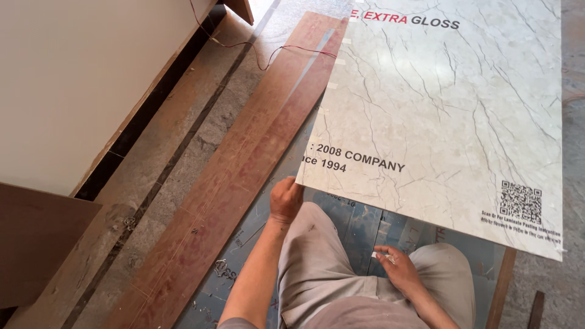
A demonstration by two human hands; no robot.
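Observation:
A large glossy marble-patterned laminate sheet [451, 103] lies across the floor ahead of me, with printed lettering and a square code on it. My left hand [285, 198] is closed on its near left corner. My right hand [399, 268] rests on my right knee and pinches a small white scrap [384, 257] between its fingers. Under the sheet lies a dark bluish board [359, 222]. My knees in beige trousers fill the bottom centre of the view.
A long reddish-brown plywood plank [244, 164] runs diagonally on the left of the sheet. A thin red wire [268, 55] crosses its far end. A white cabinet panel [73, 79] stands at the left, a brown board [36, 244] below it. The floor is stone tile.

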